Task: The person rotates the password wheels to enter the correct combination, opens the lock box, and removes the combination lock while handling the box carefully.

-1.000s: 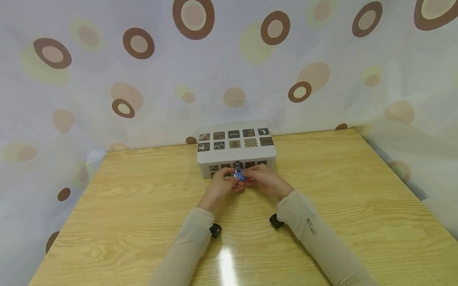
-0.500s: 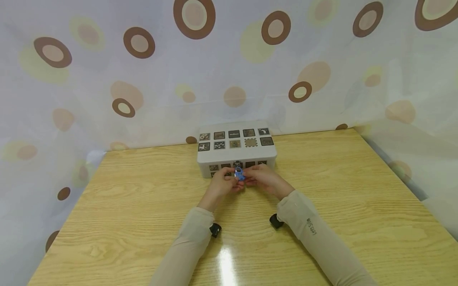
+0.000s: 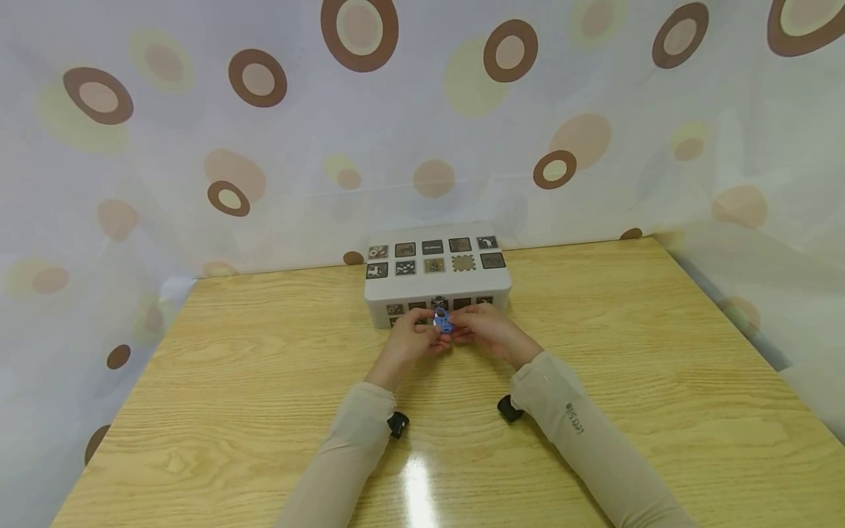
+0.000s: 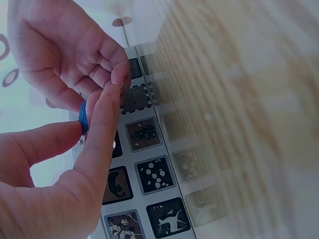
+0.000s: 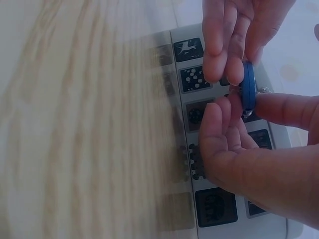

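Note:
At the front of a white box [image 3: 436,290], both hands hold a small, flat blue padlock [image 3: 446,323] with a dark opening at its top. My left hand [image 3: 407,339] pinches its left side between thumb and fingers. From the right, my right hand [image 3: 489,331] pinches its other side. Edge-on in the right wrist view, the blue padlock [image 5: 248,87] sits between the fingertips of both hands, with bits of shiny metal beside it. Only a sliver of the blue padlock [image 4: 83,118] shows in the left wrist view; fingers hide the remainder.
The box bears dark square pictures on its lid and front, and a small metal latch [image 3: 439,301] at the front middle. It stands at the back of a wooden table [image 3: 264,396], against a curtain [image 3: 383,147] with round spots.
The blue padlock has turned slightly between the fingers, so its dark opening shows more. Both hands stay in almost the same place, and the box has not moved.

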A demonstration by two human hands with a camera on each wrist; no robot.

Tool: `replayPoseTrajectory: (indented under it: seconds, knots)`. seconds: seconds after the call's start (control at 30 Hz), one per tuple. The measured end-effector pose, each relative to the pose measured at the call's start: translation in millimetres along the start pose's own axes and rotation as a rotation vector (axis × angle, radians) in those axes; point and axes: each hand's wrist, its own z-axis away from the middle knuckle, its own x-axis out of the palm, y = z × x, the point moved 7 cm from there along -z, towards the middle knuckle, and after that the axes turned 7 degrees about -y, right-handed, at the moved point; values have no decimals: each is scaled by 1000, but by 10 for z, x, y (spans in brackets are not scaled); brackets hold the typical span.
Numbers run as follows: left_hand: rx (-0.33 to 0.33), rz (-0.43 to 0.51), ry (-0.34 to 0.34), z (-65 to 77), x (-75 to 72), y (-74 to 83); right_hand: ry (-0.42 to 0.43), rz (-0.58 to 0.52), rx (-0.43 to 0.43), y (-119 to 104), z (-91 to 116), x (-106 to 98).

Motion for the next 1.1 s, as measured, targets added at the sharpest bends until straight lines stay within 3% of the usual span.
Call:
replayPoseTrajectory:
  seconds: [0.5, 0.77, 1.1]
  knots:
    - [-16, 18, 4, 13, -3, 12, 26, -70, -14, -11, -3, -21]
    - [-20, 13, 12, -1, -4, -6, -16, 12, -14, -24, 13, -4]
    - [-6, 8, 10, -12, -3, -7, -11, 40, -17, -10, -15, 10]
